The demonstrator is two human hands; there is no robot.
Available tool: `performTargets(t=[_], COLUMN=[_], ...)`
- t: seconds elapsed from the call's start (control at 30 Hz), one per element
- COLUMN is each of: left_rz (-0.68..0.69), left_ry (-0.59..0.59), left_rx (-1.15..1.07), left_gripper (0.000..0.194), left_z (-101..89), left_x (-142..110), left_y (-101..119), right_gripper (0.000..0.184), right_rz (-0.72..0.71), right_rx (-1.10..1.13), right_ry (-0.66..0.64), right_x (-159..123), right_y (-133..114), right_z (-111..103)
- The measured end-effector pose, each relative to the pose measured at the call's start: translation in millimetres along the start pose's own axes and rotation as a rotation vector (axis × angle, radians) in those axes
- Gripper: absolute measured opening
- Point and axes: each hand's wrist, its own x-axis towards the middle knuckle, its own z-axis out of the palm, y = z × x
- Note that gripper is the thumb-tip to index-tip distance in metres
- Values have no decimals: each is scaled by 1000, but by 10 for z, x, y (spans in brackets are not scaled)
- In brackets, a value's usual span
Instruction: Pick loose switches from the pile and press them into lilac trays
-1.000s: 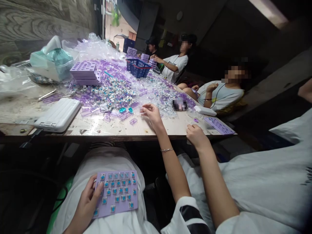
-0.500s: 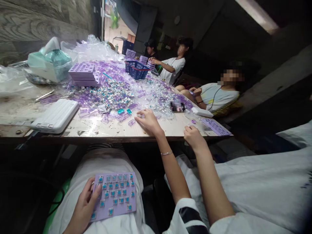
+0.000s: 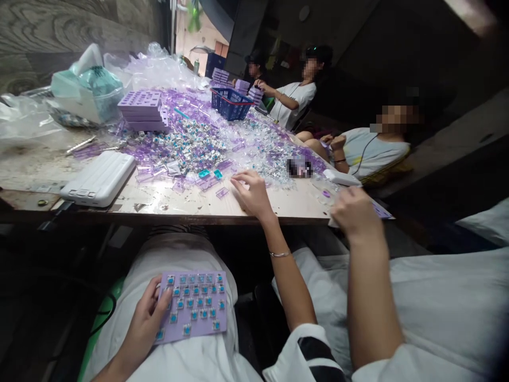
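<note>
Panel [image 3: 207, 330] in left grip [image 3: 148, 317], right grip [image 3: 254, 194] near teal pieces [image 3: 204, 174], contents unclear

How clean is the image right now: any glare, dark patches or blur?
Head view: glare whitens the clear plastic and parts of the tabletop; deep shadow swallows the room behind; the neighbour's near hand is blurred; the purple board reads fairly clearly.

A white rectangular power bank [image 3: 99, 179] lies near a teal-and-white tissue pack [image 3: 88, 87] on a pale wooden table [image 3: 191, 204].
</note>
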Motion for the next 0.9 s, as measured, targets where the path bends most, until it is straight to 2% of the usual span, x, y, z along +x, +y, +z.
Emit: performTargets(t=[0.1,0.17,0.27,0.33,0.4,0.5,0.6,0.77,0.9], left_rz=[38,62,72,75,82,97,119,167,176], left_ry=[-29,-42,-57,-64,-66,-71,-85,-92,-104], left_rx=[17,26,30,30,30,26,25,20,12], left_gripper=[50,46,43,42,41,41,39,32,28], left_z=[-34,-53,-68,-69,-68,-70,-71,-72,-74], left_x=[40,57,63,60,60,65,69,68,71], left_y=[-31,-57,-84,-91,-98,-120,-142,-123,-106], right_gripper=[12,9,5,9,10,12,20,17,19], right_rz=[51,129,324,473,610,736,726,503,260], right_rx=[202,505,1026,1216,1287,1269,1171,756,548], right_ry=[31,3,-151,-267,-321,-376,-464,-407,-372], right_x=[-321,-640,-1124,-1371,-1542,-1706,-1831,-1954,-1944], right_y=[-227,-424,-693,-809,-873,-923,-991,-1129,-1146], right_z=[38,108,225,291,342,395,424,400,349])
